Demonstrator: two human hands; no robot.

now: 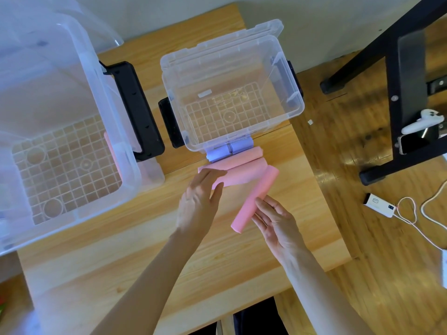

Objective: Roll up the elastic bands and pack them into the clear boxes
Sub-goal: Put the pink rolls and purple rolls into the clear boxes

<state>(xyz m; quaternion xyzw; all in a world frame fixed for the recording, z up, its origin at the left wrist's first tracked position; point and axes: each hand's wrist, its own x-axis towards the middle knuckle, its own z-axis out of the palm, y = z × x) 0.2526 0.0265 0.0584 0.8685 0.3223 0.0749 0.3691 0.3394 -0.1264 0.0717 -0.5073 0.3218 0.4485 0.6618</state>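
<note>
Lying against right hand [273, 221] fingers [262, 205]: pink rolled band [254, 198].

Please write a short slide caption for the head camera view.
Both hands roll a pink band on the table before two clear boxes.

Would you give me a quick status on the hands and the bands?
Left hand flat on pink band. Right hand touching pink roll. Small clear box empty; nothing blocking.

large clear box [79, 131] cut off left; purple roll [219, 154] partly behind small box [242, 131].
</note>
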